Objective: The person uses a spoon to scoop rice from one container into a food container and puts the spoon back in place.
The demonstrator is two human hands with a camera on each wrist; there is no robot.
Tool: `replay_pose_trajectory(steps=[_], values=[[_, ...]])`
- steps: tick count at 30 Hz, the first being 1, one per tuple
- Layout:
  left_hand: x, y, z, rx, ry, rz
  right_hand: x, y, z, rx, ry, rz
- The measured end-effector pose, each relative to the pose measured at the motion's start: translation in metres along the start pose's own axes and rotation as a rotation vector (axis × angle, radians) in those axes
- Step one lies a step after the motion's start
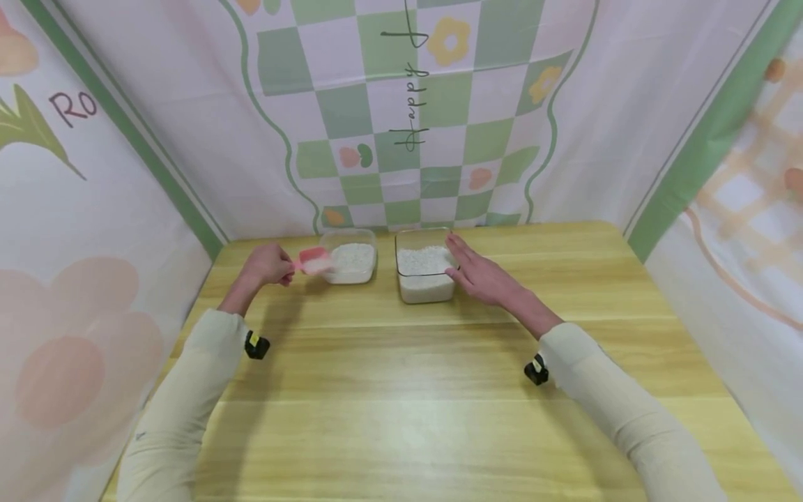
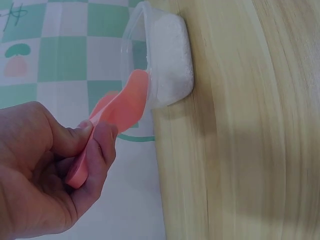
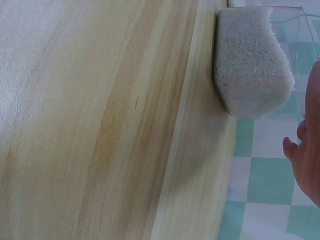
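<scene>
My left hand (image 1: pixel 266 265) pinches the handle of a pink scoop (image 1: pixel 314 260) at the left side of a clear plastic container (image 1: pixel 351 279). Some white contents show in the scoop in the head view, and its bowl is near the container's rim in the left wrist view. White grainy contents partly fill that container. To its right stands a deeper clear container (image 1: pixel 427 295), holding white rice (image 3: pixel 252 55) heaped unevenly. My right hand (image 1: pixel 486 277) touches this container's right rim with fingers extended; most of the hand is cut off in the right wrist view.
Both containers stand near the back edge of a wooden table (image 1: pixel 401 390). Behind them hangs a green-and-white checked curtain (image 1: pixel 408 160), with printed cloth along both sides. Each sleeve carries a small black camera at the wrist.
</scene>
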State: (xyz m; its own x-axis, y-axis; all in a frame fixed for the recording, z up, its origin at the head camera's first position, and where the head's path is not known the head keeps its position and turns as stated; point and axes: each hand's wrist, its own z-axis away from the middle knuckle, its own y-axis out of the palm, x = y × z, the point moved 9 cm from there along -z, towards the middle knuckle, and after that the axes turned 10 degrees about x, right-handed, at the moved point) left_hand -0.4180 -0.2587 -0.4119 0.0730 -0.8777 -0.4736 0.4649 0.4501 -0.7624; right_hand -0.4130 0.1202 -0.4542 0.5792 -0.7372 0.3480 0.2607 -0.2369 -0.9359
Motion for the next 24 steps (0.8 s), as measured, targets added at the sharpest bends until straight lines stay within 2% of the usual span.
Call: replay_pose_trajectory(steps=[12, 18, 24], values=[[-0.002, -0.006, 0.006, -0.031, -0.017, -0.063, -0.002, 0.004, 0.001, 0.012, 0.017, 0.007], [-0.005, -0.01, 0.007, -0.063, -0.014, -0.108, -0.001, 0.002, 0.001, 0.014, 0.02, 0.005], [-0.007, -0.015, 0.009, -0.106, -0.013, -0.11, 0.0, 0.001, 0.0, 0.005, 0.011, 0.01]])
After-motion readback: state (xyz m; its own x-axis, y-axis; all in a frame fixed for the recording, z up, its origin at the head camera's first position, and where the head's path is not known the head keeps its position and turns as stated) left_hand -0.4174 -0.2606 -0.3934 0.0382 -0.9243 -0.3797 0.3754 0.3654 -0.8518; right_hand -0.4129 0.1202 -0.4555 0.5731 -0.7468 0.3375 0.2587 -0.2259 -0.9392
